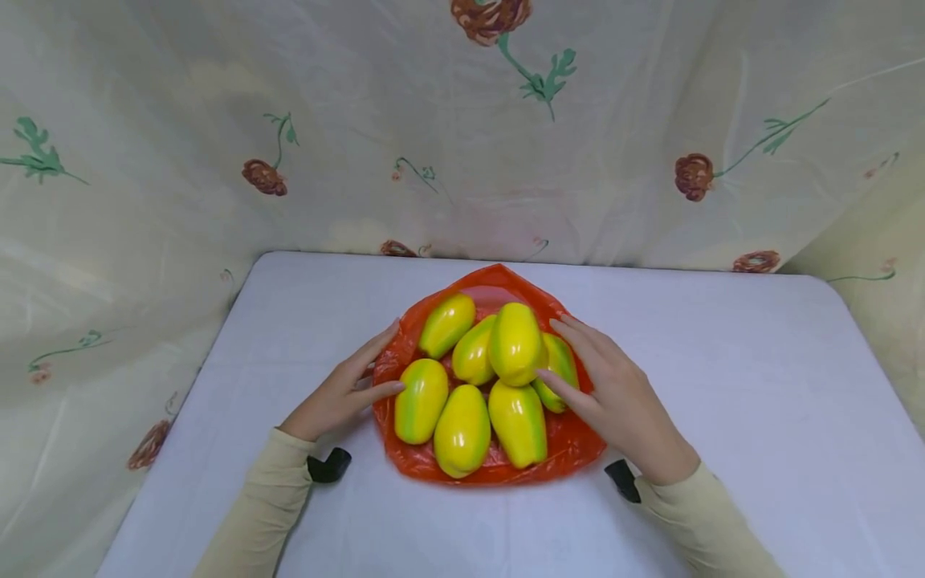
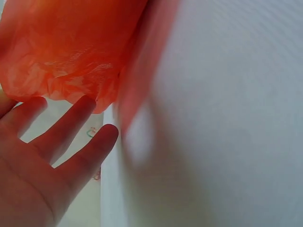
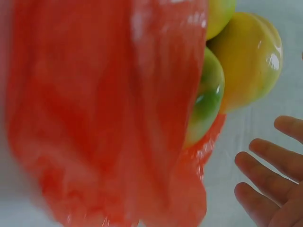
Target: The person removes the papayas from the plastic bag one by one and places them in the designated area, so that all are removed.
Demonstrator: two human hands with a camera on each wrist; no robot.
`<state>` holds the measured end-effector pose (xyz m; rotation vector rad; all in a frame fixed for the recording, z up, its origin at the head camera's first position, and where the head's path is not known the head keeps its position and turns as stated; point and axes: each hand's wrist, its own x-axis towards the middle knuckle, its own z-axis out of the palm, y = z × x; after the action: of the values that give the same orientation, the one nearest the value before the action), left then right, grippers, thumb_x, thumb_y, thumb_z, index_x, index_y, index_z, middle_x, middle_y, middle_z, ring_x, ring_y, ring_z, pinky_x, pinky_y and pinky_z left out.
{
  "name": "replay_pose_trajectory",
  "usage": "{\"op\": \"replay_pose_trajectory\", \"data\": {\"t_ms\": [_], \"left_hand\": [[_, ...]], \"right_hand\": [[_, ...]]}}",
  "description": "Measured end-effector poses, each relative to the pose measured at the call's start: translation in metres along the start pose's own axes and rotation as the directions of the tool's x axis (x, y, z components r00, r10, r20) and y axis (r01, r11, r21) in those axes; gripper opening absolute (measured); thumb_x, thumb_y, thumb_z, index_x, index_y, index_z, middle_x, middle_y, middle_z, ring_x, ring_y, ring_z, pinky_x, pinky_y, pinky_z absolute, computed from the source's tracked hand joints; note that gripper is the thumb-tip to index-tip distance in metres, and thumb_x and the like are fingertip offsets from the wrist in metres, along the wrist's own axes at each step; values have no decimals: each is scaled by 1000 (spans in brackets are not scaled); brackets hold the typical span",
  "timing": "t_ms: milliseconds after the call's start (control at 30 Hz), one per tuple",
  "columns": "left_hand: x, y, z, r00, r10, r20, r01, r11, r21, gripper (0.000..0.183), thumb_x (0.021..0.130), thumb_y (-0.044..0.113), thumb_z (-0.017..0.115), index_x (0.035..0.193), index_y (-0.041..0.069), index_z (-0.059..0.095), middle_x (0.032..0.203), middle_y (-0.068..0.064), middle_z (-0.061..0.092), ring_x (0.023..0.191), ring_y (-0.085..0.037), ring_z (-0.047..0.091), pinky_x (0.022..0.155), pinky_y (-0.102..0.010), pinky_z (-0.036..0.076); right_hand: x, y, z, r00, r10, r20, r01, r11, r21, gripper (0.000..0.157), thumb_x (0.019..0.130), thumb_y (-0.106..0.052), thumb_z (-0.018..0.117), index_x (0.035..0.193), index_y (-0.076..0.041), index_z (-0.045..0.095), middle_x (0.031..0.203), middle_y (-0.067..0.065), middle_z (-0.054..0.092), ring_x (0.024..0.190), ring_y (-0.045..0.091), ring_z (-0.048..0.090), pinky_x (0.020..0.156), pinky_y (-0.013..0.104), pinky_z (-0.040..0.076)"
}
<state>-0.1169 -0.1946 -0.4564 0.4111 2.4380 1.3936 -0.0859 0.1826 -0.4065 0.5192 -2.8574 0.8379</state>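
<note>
Several glossy yellow-green papayas (image 1: 462, 431) lie in an open red plastic bag (image 1: 412, 463) with its sides spread low around them. One papaya (image 1: 516, 343) rests on top of the others. My left hand (image 1: 350, 385) is at the bag's left side, fingers spread and fairly straight, thumb over the rim by the leftmost papaya (image 1: 421, 401). In the left wrist view its fingertips are right at the crumpled bag (image 2: 71, 56). On the right side, my right hand (image 1: 614, 385) is spread, its thumb reaching over the rim towards the right papaya (image 1: 560, 369). Neither hand grips anything.
The bag stands on a white-covered table (image 1: 723, 385) with rounded far corners. A pale flowered curtain (image 1: 361, 104) hangs behind the table and along its sides. Black pieces (image 1: 330, 466) are worn at both wrists. Inside the bag's back shows a pink patch (image 1: 494, 295).
</note>
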Motion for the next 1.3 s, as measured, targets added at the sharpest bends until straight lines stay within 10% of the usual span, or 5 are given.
{"op": "replay_pose_trajectory", "data": {"t_ms": [1300], "left_hand": [[0,1,1,1000,-15,10,16,1000,-23,93,92,47,76,161,52,15,173,15,18,160,-25,24,121,-58,37]], "right_hand": [[24,-15,16,997,32,69,-42,988,147,79,89,-49,80,155,-21,47,157,5,50,139,28,53,111,55,51]]}}
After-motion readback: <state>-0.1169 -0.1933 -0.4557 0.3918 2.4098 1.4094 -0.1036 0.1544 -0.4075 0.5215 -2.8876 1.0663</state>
